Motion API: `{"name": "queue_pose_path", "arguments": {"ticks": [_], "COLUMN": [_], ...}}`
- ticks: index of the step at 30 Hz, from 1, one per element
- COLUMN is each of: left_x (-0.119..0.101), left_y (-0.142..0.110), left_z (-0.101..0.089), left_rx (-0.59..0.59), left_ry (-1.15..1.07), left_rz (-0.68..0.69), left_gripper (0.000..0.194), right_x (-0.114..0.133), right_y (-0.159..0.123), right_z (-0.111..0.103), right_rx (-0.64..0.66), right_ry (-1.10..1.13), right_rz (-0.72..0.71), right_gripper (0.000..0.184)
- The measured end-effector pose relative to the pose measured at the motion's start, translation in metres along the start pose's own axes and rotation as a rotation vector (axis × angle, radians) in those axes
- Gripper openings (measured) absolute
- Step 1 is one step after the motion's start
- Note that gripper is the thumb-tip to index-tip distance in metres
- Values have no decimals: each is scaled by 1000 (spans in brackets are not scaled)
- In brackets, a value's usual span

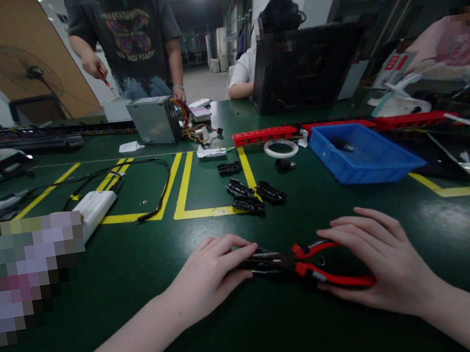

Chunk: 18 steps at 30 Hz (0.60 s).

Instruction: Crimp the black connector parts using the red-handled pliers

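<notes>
Red-handled pliers lie on the green table in front of me. My right hand rests over the red handles with its fingers curved around them. My left hand lies beside the dark jaws, and its fingers press on a small black part at the plier tips. Just beyond my hands lie several black connector pieces near a yellow floor-tape line.
A blue bin stands at the right, with a red strip and a tape roll behind it. A white box with a black cable lies at the left. Other people work across the table near a metal power supply.
</notes>
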State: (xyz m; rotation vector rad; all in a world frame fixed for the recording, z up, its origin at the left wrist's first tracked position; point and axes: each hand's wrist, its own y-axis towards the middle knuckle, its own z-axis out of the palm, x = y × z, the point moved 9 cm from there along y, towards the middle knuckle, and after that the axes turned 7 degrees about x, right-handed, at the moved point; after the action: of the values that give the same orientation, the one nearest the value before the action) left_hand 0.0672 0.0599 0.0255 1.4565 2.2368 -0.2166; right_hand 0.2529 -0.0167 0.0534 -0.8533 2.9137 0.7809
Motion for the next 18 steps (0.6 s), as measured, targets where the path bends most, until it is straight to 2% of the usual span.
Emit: {"name": "queue_pose_path", "arguments": {"ticks": [14, 18], "left_x": [-2, -1], "left_y": [2, 2], "left_z": [0, 2], "left_rx": [55, 49], "left_ry": [-6, -16], "left_rz": [-42, -18], "left_gripper": [38, 39], "right_x": [2, 2], "right_y": [0, -1], "right_z": [-1, -1], "right_rx": [15, 10], "right_ry": [-22, -29], "right_rz": [-10, 11], "right_gripper": [58, 58]}}
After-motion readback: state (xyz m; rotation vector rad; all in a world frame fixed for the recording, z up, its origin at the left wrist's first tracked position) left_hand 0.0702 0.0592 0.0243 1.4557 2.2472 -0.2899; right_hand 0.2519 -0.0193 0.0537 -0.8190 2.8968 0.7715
